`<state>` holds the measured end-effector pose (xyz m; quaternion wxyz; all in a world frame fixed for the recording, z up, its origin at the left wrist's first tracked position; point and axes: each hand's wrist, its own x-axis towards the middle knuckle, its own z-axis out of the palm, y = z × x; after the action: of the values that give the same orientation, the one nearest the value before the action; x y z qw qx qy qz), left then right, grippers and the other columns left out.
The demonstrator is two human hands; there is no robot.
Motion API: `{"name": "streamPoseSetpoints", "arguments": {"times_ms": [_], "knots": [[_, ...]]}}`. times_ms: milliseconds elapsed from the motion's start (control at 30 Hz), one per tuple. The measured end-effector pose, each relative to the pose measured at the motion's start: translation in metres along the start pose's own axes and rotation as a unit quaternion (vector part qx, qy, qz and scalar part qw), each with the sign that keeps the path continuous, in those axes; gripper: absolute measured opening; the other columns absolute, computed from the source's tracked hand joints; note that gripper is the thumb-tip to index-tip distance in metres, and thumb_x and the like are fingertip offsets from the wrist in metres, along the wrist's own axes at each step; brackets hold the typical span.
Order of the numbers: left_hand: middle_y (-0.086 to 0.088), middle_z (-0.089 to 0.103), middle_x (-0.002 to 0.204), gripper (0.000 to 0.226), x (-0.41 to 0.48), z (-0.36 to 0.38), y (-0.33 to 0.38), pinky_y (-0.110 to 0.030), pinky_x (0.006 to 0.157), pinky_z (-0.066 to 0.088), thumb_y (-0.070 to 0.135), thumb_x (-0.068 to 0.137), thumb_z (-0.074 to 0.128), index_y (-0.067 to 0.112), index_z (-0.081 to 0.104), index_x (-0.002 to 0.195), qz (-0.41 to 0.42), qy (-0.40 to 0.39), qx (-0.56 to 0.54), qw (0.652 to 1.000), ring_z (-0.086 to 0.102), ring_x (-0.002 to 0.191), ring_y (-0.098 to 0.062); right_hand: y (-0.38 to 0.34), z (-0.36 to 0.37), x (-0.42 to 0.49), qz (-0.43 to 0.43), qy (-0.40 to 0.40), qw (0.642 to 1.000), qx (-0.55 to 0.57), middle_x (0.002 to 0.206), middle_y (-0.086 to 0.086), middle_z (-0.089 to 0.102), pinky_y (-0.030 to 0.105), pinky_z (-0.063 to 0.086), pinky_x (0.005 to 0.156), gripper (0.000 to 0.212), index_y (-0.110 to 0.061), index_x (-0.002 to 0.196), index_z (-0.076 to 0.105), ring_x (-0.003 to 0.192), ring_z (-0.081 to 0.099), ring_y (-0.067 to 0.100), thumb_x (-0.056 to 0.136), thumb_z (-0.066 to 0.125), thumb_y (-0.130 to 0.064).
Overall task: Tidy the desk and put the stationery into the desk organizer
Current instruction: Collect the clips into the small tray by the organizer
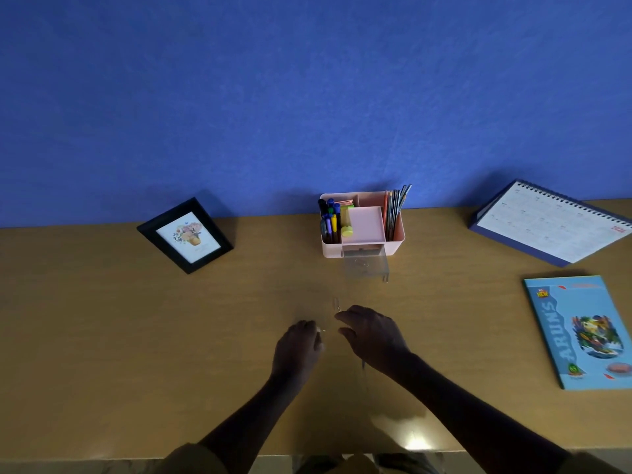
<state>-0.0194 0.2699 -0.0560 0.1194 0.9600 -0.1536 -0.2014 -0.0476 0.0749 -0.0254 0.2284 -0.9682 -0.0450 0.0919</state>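
Note:
The pink desk organizer (396,236) stands at the back middle of the desk. It holds markers on the left and pencils on the right. Its clear drawer (366,265) is pulled out toward me, with small metal clips inside. One paper clip (336,302) lies on the desk in front of it. My right hand (371,335) hovers just below that clip, fingers apart and empty. My left hand (297,347) is curled beside it, its fingertips pinched on a small shiny clip (323,331).
A black picture frame (184,236) leans at the back left. A spiral desk calendar (550,224) stands at the back right, with a blue book (581,331) lying in front of it. The wooden desk (136,336) meets a blue wall behind.

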Motion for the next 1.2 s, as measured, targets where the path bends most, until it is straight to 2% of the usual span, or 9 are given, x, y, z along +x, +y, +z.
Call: {"name": "streamPoseSetpoints", "arguments": {"times_ms": [100, 233, 433, 500, 600, 667, 833, 1067, 1200], "knots": [[0.002, 0.072, 0.112, 0.022, 0.003, -0.006, 0.021, -0.030, 0.074, 0.053, 0.029, 0.102, 0.060, 0.021, 0.069, 0.120, 0.026, 0.036, -0.086, 0.995, 0.071, 0.099, -0.017, 0.001, -0.002, 0.002, -0.024, -0.019, 0.999, 0.012, 0.125, -0.005, 0.073, 0.034, 0.065, 0.082, 0.033, -0.026, 0.134, 0.067, 0.108, 0.073, 0.014, 0.101, 0.071, -0.026], [0.002, 0.073, 0.107, 0.016, 0.006, -0.016, 0.037, -0.010, 0.066, 0.034, 0.023, 0.101, 0.066, 0.018, 0.072, 0.115, 0.053, 0.081, -0.161, 0.982, 0.070, 0.094, -0.012, 0.008, -0.015, 0.008, -0.021, -0.002, 1.000, 0.006, 0.102, -0.003, 0.074, 0.028, 0.063, 0.071, 0.014, -0.021, 0.115, 0.073, 0.087, 0.072, 0.011, 0.105, 0.063, -0.021], [0.005, 0.075, 0.105, 0.017, 0.022, -0.028, 0.043, -0.004, 0.069, 0.037, 0.027, 0.104, 0.067, 0.018, 0.074, 0.117, 0.098, 0.131, -0.190, 0.968, 0.070, 0.089, -0.006, 0.024, -0.045, 0.022, -0.013, 0.029, 0.999, 0.022, 0.099, -0.005, 0.078, 0.030, 0.064, 0.070, 0.010, -0.020, 0.107, 0.077, 0.082, 0.072, 0.007, 0.102, 0.070, -0.022], [0.008, 0.075, 0.104, 0.018, 0.029, -0.028, 0.042, -0.009, 0.069, 0.045, 0.031, 0.103, 0.069, 0.020, 0.074, 0.116, 0.071, 0.152, -0.206, 0.964, 0.070, 0.088, -0.004, 0.032, -0.056, 0.029, 0.003, 0.068, 0.997, 0.040, 0.099, -0.006, 0.077, 0.028, 0.063, 0.068, 0.005, -0.019, 0.102, 0.078, 0.081, 0.071, 0.005, 0.098, 0.074, -0.018], [0.007, 0.078, 0.103, 0.019, 0.040, -0.021, 0.037, -0.025, 0.071, 0.057, 0.033, 0.100, 0.072, 0.020, 0.076, 0.113, -0.005, 0.158, -0.217, 0.963, 0.074, 0.088, -0.008, 0.042, -0.071, 0.044, 0.053, 0.132, 0.988, 0.056, 0.093, -0.007, 0.075, 0.018, 0.053, 0.059, 0.005, -0.018, 0.095, 0.078, 0.074, 0.065, 0.000, 0.096, 0.076, -0.014], [0.008, 0.079, 0.104, 0.020, 0.045, -0.016, 0.036, -0.030, 0.072, 0.058, 0.036, 0.097, 0.074, 0.021, 0.076, 0.110, -0.043, 0.140, -0.208, 0.967, 0.074, 0.089, -0.010, 0.049, -0.074, 0.057, 0.101, 0.147, 0.983, 0.041, 0.090, -0.007, 0.075, 0.020, 0.053, 0.056, 0.006, -0.017, 0.093, 0.079, 0.070, 0.065, 0.002, 0.097, 0.075, -0.018], [0.007, 0.077, 0.106, 0.032, 0.053, -0.003, 0.042, -0.031, 0.071, 0.057, 0.047, 0.092, 0.077, 0.023, 0.075, 0.113, -0.107, 0.097, -0.181, 0.973, 0.072, 0.092, -0.012, 0.053, -0.067, 0.089, 0.164, 0.115, 0.980, -0.004, 0.089, -0.009, 0.078, 0.032, 0.063, 0.059, 0.009, -0.023, 0.093, 0.079, 0.068, 0.069, 0.008, 0.098, 0.073, -0.027], [0.008, 0.075, 0.100, 0.027, 0.060, 0.005, 0.052, -0.034, 0.071, 0.060, 0.047, 0.090, 0.080, 0.024, 0.074, 0.104, -0.143, 0.099, -0.142, 0.974, 0.070, 0.086, -0.012, 0.050, -0.052, 0.102, 0.171, 0.075, 0.982, -0.042, 0.094, -0.008, 0.078, 0.027, 0.061, 0.063, 0.008, -0.023, 0.099, 0.080, 0.073, 0.072, 0.010, 0.097, 0.077, -0.030], [0.006, 0.077, 0.099, 0.019, 0.064, 0.005, 0.052, -0.030, 0.068, 0.052, 0.042, 0.098, 0.072, 0.024, 0.078, 0.103, -0.149, 0.097, -0.118, 0.977, 0.071, 0.089, -0.015, 0.051, -0.050, 0.105, 0.181, 0.073, 0.980, -0.046, 0.096, -0.008, 0.078, 0.028, 0.062, 0.065, 0.010, -0.023, 0.099, 0.080, 0.075, 0.072, 0.010, 0.097, 0.077, -0.032]]}}
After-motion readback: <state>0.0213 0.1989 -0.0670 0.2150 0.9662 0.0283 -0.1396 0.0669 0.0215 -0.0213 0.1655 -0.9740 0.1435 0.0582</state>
